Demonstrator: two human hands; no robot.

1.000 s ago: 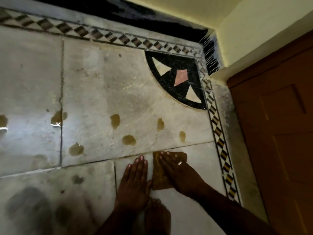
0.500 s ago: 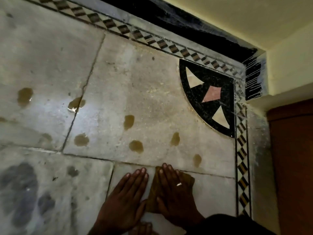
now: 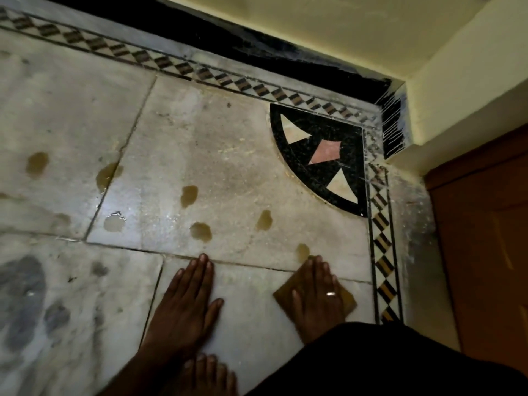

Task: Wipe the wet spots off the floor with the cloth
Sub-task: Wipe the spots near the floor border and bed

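- The right hand (image 3: 317, 295) lies flat, pressing the cloth (image 3: 347, 301) on the floor (image 3: 228, 155).
- The left hand (image 3: 185, 307) rests open, holding nothing.
- One wet spot (image 3: 302, 250) sits just at 12 o'clock from the cloth.
- More spots (image 3: 201, 231) wait at 10 o'clock, so most wiping looks left to do.

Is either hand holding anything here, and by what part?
The right hand presses flat on the middle of the cloth, pinning it to the floor, not gripping it. The left hand rests bare on the floor.
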